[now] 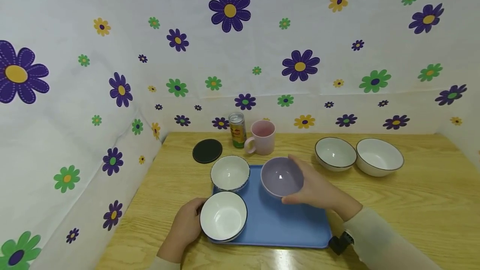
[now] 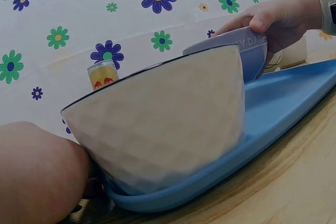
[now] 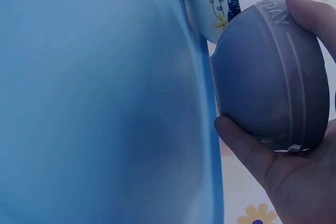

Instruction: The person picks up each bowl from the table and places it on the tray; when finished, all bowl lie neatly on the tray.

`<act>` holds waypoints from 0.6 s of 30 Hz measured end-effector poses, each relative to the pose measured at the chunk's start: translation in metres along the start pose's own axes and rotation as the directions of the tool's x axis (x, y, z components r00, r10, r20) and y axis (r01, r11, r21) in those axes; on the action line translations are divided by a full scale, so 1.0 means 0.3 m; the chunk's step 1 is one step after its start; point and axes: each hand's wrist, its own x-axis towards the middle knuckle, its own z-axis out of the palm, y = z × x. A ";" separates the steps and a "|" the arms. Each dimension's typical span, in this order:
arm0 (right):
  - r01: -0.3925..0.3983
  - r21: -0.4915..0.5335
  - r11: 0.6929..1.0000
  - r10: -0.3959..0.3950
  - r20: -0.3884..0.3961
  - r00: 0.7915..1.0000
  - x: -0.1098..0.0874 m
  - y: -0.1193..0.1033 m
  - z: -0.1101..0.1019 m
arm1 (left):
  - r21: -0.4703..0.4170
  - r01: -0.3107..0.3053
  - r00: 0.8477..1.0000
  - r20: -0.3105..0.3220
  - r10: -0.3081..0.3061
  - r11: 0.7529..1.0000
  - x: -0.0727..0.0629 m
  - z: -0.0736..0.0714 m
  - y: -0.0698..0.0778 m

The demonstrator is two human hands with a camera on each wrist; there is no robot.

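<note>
My right hand (image 1: 314,186) grips a lavender bowl (image 1: 275,174) by its right side, thumb toward me and fingers at the far rim. The bowl is over the back part of a blue tray (image 1: 288,226). Raised letters show on its wall in the right wrist view. At the tray's front left corner sits a white bowl (image 1: 223,216) with a dark rim and a diamond-patterned outside (image 2: 163,124). My left hand (image 1: 187,222) is against its left side, the fingertips hidden by the bowl. Behind it, a patterned bowl (image 1: 230,173) stands on the tray's back left.
Behind the tray are a black round coaster (image 1: 207,151), a drink can (image 1: 238,130) and a pink mug (image 1: 263,138). Two white dark-rimmed bowls, one smaller (image 1: 335,153) and one larger (image 1: 379,157), stand at the back right. A flower-printed sheet (image 1: 262,45) hangs behind the wooden table (image 1: 420,207).
</note>
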 end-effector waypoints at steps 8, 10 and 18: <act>-0.050 -0.063 0.997 0.052 0.040 0.998 0.055 0.000 0.018 | -0.003 -0.005 1.000 -0.006 0.004 1.000 0.002 0.004 -0.004; -0.060 -0.063 0.996 0.063 0.047 0.997 0.065 0.005 0.024 | 0.001 -0.012 1.000 -0.006 0.012 1.000 0.003 0.005 -0.004; -0.081 -0.051 0.995 0.084 0.066 0.994 0.101 0.031 0.049 | -0.001 -0.008 1.000 -0.010 0.008 1.000 0.003 0.006 -0.008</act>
